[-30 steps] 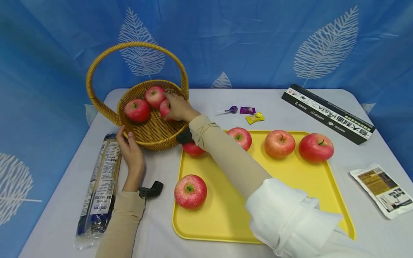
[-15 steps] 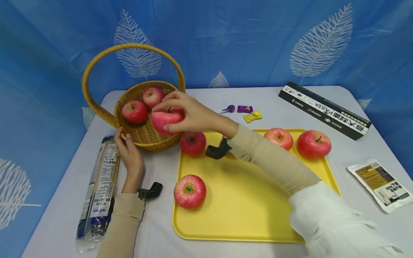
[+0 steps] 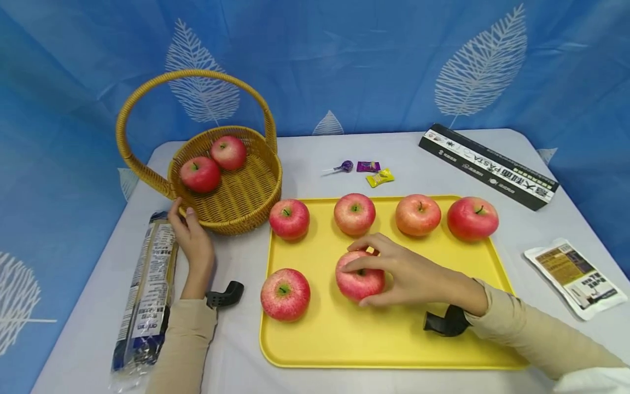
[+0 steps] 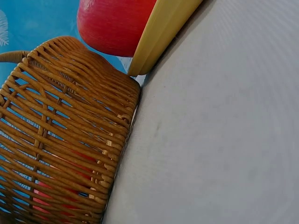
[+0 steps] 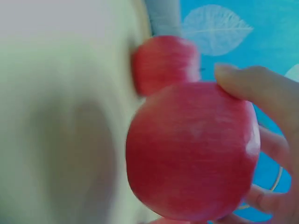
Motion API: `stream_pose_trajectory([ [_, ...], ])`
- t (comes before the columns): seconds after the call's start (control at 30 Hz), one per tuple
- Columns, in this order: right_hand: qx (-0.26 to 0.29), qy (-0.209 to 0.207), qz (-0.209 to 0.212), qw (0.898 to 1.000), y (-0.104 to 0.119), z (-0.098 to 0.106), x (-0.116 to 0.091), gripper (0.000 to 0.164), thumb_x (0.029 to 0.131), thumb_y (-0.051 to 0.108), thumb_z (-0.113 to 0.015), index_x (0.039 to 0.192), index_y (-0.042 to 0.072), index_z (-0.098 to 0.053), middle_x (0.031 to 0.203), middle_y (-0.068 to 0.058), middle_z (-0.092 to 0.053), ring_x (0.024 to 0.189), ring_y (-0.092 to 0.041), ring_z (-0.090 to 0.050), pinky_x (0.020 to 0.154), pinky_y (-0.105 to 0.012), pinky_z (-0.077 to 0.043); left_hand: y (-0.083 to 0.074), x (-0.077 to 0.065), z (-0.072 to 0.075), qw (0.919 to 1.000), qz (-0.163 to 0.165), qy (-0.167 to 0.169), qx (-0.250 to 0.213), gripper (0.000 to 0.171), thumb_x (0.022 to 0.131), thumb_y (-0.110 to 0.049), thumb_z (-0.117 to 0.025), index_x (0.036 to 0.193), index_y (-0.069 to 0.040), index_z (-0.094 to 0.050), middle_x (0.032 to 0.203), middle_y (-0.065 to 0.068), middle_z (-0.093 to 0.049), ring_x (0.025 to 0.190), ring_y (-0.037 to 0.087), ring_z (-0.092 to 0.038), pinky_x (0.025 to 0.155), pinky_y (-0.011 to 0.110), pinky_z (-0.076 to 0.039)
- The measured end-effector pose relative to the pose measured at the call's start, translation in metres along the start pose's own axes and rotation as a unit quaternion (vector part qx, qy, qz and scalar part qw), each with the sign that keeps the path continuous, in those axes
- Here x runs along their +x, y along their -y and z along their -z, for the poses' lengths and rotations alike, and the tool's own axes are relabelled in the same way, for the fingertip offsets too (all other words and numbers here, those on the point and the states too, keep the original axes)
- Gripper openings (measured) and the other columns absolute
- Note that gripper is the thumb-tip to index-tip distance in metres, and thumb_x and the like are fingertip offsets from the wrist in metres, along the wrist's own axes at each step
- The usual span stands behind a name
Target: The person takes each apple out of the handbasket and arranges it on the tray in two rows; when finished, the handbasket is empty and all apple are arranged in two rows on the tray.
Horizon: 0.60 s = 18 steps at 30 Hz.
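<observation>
One held apple, black box reading "PASTA"

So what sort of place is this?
Probably a staged tabletop set: a blue leaf-print curtain hangs behind the white table, with apples and a yellow tray laid out.

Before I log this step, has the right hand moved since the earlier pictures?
Yes: the right hand went rightward, from the basket to over the yellow tray.

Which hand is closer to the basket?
Left. The left hand is at the basket's rim; the right hand holds an apple over the tray, farther away.
</observation>
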State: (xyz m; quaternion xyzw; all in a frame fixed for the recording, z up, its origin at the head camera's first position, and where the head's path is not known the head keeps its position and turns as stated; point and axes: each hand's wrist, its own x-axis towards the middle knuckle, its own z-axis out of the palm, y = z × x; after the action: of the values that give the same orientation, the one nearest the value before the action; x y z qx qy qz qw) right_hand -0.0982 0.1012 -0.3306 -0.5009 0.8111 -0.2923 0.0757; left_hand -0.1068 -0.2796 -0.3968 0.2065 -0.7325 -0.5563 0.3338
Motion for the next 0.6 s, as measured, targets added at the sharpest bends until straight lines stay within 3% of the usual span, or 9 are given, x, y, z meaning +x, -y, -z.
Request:
stream_pose_trajectory([
  [0.2, -0.034, -0.003, 0.004, 0.999, -0.007, -0.016, -0.016, 0.061, 0.069, 0.05, -0.072, 0.124, 0.035, -0.05, 0.124, 0.006, -0.043, 0.112, -0.008, -0.04, 0.089, -0.028, -0.042, -0.001, 0.001, 0.001, 1.0, -0.006, -0.001, -0.005, 0.04, 0.099, -0.021, -0.031, 0.135, -0.003, -0.031, 0.142, 0.006, -0.03, 0.134, 0.011, -0.026, 0.108, 0.024, -0.023],
  [0.33, -0.053, 0.011, -0.004, 0.999, -0.005, -0.01, -0.014, 0.07, 0.067, 0.057, -0.069, 0.129, 0.034, -0.045, 0.13, 0.003, -0.041, 0.115, -0.011, -0.041, 0.09, -0.035, -0.042, -0.001, 0.0, 0.001, 1.0, -0.001, 0.001, -0.002, 0.041, 0.099, -0.023, -0.031, 0.135, -0.004, -0.031, 0.143, 0.003, -0.03, 0.134, 0.009, -0.025, 0.108, 0.024, -0.023],
  [0.43, -0.058, 0.003, -0.005, 0.998, -0.002, 0.006, -0.003, 0.065, 0.073, 0.053, -0.066, 0.13, 0.03, -0.045, 0.133, 0.0, -0.04, 0.117, -0.013, -0.041, 0.09, -0.037, -0.043, 0.0, -0.001, 0.001, 1.0, 0.002, 0.003, 0.0, 0.041, 0.099, -0.023, -0.031, 0.135, -0.005, -0.032, 0.143, 0.003, -0.029, 0.134, 0.008, -0.025, 0.108, 0.024, -0.023],
  [0.6, 0.012, -0.067, 0.007, 0.998, 0.004, 0.037, 0.039, 0.048, 0.081, 0.031, -0.066, 0.126, 0.021, -0.051, 0.13, -0.001, -0.045, 0.12, -0.012, -0.041, 0.095, -0.036, -0.042, 0.0, -0.001, 0.002, 1.0, -0.003, 0.0, -0.003, 0.04, 0.099, -0.021, -0.031, 0.135, -0.004, -0.032, 0.143, 0.004, -0.03, 0.134, 0.009, -0.025, 0.108, 0.025, -0.023],
])
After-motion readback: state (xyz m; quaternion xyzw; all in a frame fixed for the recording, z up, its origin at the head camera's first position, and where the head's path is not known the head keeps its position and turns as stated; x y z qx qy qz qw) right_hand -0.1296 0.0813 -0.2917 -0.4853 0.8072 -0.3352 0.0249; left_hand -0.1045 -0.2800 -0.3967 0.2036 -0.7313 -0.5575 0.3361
